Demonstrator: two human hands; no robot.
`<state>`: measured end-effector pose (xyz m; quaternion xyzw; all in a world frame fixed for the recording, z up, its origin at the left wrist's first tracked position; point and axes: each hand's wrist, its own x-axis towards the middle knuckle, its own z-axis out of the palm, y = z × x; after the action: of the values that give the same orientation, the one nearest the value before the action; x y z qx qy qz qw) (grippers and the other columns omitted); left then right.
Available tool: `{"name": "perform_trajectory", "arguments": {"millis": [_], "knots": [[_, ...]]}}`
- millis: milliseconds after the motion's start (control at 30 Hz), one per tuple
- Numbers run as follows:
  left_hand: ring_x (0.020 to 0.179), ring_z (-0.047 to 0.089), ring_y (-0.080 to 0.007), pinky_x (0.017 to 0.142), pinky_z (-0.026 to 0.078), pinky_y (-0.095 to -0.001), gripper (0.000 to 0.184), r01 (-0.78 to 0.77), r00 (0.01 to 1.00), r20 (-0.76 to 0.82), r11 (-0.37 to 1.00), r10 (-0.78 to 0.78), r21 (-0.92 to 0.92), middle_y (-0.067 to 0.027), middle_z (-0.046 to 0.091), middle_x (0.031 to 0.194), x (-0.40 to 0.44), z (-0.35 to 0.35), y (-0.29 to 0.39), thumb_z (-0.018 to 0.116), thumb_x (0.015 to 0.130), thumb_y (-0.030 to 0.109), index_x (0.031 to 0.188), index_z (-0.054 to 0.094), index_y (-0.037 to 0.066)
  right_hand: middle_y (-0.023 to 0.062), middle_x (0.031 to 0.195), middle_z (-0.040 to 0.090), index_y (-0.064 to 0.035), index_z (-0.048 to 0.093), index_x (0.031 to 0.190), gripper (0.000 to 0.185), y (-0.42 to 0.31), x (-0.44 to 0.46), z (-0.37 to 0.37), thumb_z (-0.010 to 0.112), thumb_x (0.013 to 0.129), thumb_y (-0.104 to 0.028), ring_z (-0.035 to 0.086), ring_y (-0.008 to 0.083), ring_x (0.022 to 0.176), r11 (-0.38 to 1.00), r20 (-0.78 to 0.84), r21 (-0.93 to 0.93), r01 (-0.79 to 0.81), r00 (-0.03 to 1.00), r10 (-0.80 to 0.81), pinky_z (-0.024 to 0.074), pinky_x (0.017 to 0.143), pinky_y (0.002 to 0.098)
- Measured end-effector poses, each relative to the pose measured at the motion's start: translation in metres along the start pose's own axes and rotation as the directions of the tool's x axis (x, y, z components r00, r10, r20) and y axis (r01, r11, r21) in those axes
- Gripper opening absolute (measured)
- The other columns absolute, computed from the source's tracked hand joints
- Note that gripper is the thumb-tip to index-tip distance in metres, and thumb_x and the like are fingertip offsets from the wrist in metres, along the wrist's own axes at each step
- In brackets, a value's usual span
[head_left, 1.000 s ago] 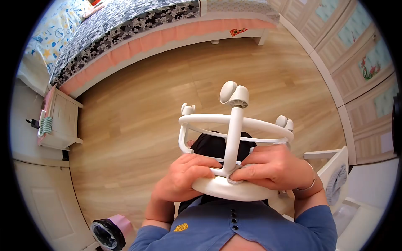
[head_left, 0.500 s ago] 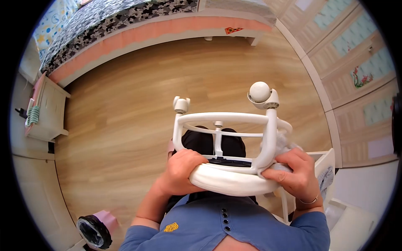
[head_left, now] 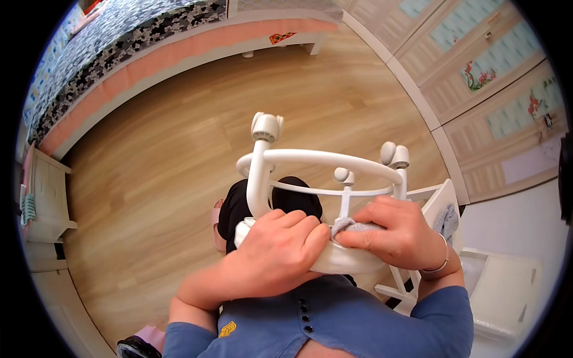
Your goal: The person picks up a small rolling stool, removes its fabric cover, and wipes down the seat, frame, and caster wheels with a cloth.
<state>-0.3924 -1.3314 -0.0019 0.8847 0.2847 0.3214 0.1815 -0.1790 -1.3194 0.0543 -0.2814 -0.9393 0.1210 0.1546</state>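
Observation:
Upside down over my lap is a white stool (head_left: 328, 156) with caster wheels, its round frame and legs pointing up and away from me. My left hand (head_left: 280, 247) is closed around the seat edge near one leg. Pinched in my right hand (head_left: 397, 232) is a grey cloth (head_left: 352, 227), pressed against the stool's underside beside my left fingers. One caster (head_left: 267, 126) stands above my left hand; another caster (head_left: 395, 155) is above my right. Both hands cover much of the seat.
A bed (head_left: 179, 56) with a pink-edged base runs along the far side. Cabinet doors (head_left: 471, 77) line the right. A small white cabinet (head_left: 48, 185) stands at left, a bin (head_left: 137, 347) at lower left. White furniture (head_left: 441, 200) with a grey cloth over it is close on my right.
The stool has turned, so its legs and casters sit in different places. My right hand with the cloth has moved inward, closer to my left hand. The view has shifted to the right.

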Motion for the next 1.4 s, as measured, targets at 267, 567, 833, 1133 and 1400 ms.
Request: {"name": "perform_trajectory", "arguments": {"millis": [267, 567, 833, 1133, 1400], "knots": [[0.067, 0.055, -0.0205, 0.06, 0.041, -0.0318, 0.044, -0.039, 0.976, 0.216, 0.991, 0.011, 0.126, -0.0035, 0.053, 0.07, 0.019, -0.033, 0.01, 0.074, 0.061, 0.037, 0.083, 0.055, 0.004, 0.0041, 0.097, 0.062, 0.0035, 0.059, 0.109, 0.024, 0.02, -0.011, 0.017, 0.051, 0.092, -0.012, 0.056, 0.0082, 0.09, 0.214, 0.364, 0.797, -0.564, 0.733, 0.574, 0.0462, 0.077, 0.0231], [0.073, 0.054, -0.0166, 0.064, 0.04, -0.0297, 0.042, -0.097, 0.99, 0.127, 0.95, 0.061, 0.297, -0.0031, 0.057, 0.085, -0.013, -0.017, 0.022, 0.069, 0.067, 0.036, 0.094, 0.055, 0.006, 0.0033, 0.099, 0.061, 0.002, 0.055, 0.114, 0.028, 0.019, -0.012, 0.034, 0.049, 0.093, -0.015, 0.055, 0.0071, 0.088, -0.076, 0.451, 0.867, -0.493, 0.711, 0.54, 0.0454, 0.078, 0.0218], [0.081, 0.053, -0.0136, 0.068, 0.043, -0.0271, 0.024, -0.045, 0.931, -0.301, 0.884, 0.206, 0.466, -0.0003, 0.057, 0.095, -0.053, 0.009, 0.016, 0.061, 0.076, 0.024, 0.095, 0.065, 0.009, 0.0041, 0.098, 0.062, 0.0027, 0.058, 0.11, 0.025, 0.016, -0.01, 0.042, 0.054, 0.09, -0.011, 0.056, 0.0078, 0.089, 0.094, 0.373, 0.868, -0.487, 0.766, 0.523, 0.0463, 0.076, 0.0226], [0.08, 0.051, -0.0127, 0.067, 0.042, -0.0265, 0.024, -0.084, 0.87, -0.385, 0.863, 0.307, 0.498, 0.0022, 0.055, 0.09, -0.064, 0.022, 0.012, 0.065, 0.068, 0.016, 0.092, 0.068, 0.014, 0.0073, 0.086, 0.059, -0.0105, 0.066, 0.09, 0.015, -0.008, -0.017, 0.028, 0.067, 0.075, -0.008, 0.06, 0.0218, 0.072, 0.885, 0.035, 0.446, -0.135, 0.99, 0.134, 0.049, 0.061, 0.0288], [0.079, 0.049, -0.0101, 0.065, 0.038, -0.0242, 0.019, -0.167, 0.848, -0.36, 0.84, 0.39, 0.516, 0.0038, 0.054, 0.09, -0.065, 0.032, 0.019, 0.062, 0.07, 0.014, 0.089, 0.066, 0.014, 0.0035, 0.083, 0.058, -0.0143, 0.063, 0.093, 0.022, -0.027, 0.01, 0.035, 0.066, 0.072, -0.009, 0.059, 0.0178, 0.068, 0.942, 0.059, 0.335, 0.019, 0.997, -0.041, 0.0484, 0.053, 0.0279]]}}
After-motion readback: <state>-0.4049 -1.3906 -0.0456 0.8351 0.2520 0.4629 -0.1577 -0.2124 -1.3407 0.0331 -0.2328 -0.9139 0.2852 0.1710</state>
